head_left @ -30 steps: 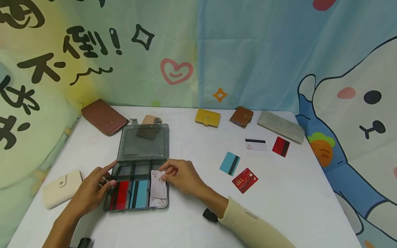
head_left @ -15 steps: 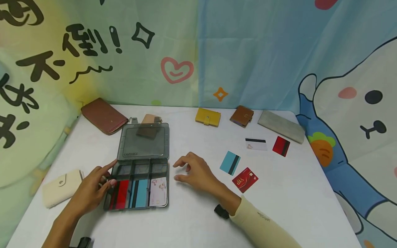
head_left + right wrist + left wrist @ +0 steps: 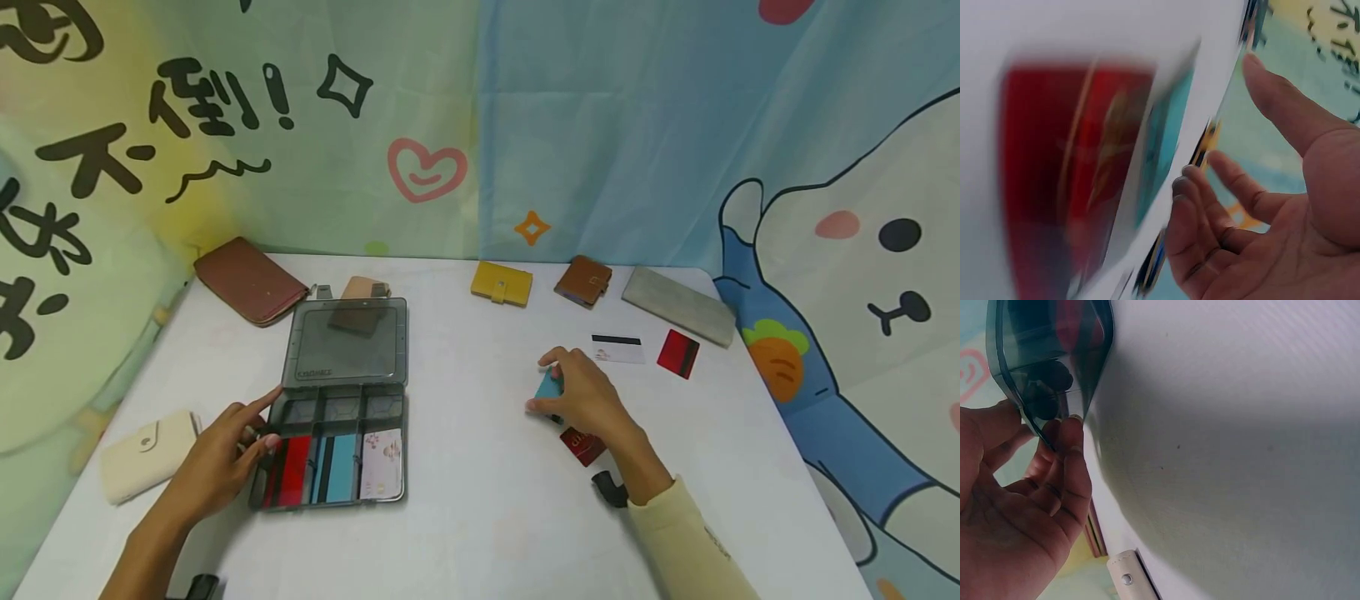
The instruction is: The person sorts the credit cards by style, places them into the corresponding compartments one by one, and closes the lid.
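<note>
My left hand [image 3: 217, 462] holds the left edge of a smoky see-through storage case [image 3: 347, 354], its lid folded back. In the left wrist view, thumb and fingers pinch the corner of the case [image 3: 1054, 340]. Its long front compartments hold a red card [image 3: 297, 471], a blue card [image 3: 342, 468] and a white floral card [image 3: 382, 464]. My right hand [image 3: 588, 396] is over a loose blue card [image 3: 550, 387], thumb and forefinger spread around it. In the right wrist view, those fingers are apart and relaxed, beyond the blue card [image 3: 1163, 144]. A red VIP card [image 3: 583, 447] lies partly under the hand.
A white striped card [image 3: 618, 353] and a red card [image 3: 678, 354] lie farther right. Along the back are a maroon wallet [image 3: 251, 282], yellow wallet [image 3: 502, 284], brown wallet [image 3: 583, 282] and grey wallet [image 3: 678, 305]. A cream wallet [image 3: 148, 457] sits at left.
My right hand let go of a white floral card in the right front compartment, then moved right to the loose blue card. The left hand stays on the case.
</note>
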`<move>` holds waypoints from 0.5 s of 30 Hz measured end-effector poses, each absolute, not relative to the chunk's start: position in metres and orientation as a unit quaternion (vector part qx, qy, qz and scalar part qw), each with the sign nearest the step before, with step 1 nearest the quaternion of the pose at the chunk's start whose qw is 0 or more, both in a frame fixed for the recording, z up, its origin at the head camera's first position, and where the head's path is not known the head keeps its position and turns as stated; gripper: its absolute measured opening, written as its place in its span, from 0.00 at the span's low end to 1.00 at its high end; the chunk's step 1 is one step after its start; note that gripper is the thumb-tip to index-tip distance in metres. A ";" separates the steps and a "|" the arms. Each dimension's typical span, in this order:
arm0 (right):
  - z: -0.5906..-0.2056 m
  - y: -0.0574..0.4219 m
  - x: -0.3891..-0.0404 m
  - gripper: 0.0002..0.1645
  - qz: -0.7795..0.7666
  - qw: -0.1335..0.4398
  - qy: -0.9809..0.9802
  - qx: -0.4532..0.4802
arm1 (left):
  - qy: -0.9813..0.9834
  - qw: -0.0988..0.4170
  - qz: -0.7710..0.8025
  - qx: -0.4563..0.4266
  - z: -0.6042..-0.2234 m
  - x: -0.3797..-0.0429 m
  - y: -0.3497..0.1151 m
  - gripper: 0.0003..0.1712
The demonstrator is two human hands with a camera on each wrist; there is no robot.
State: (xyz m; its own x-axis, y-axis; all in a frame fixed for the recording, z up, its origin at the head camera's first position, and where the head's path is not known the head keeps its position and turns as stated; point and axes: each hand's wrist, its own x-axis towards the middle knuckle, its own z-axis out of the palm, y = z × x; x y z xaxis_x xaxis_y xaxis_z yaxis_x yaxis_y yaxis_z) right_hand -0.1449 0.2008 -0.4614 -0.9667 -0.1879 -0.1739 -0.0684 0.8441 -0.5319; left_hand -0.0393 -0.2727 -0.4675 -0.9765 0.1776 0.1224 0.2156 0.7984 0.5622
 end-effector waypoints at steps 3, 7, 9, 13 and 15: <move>-0.461 0.218 -0.145 0.45 -0.243 0.110 0.963 -0.042 | -0.948 0.034 -0.298 -0.106 -0.467 -0.039 -0.273 0.38; -0.463 0.229 -0.144 0.45 -0.224 0.119 0.967 -0.031 | -0.946 0.037 -0.302 -0.110 -0.466 -0.039 -0.273 0.38; -0.464 0.228 -0.143 0.45 -0.221 0.120 0.968 -0.029 | -0.946 0.035 -0.304 -0.107 -0.466 -0.039 -0.273 0.37; -0.466 0.223 -0.144 0.46 -0.215 0.114 0.970 -0.012 | -0.946 0.033 -0.306 -0.105 -0.466 -0.039 -0.273 0.37; -0.466 0.221 -0.145 0.46 -0.212 0.111 0.971 -0.004 | -0.946 0.035 -0.305 -0.107 -0.467 -0.040 -0.273 0.37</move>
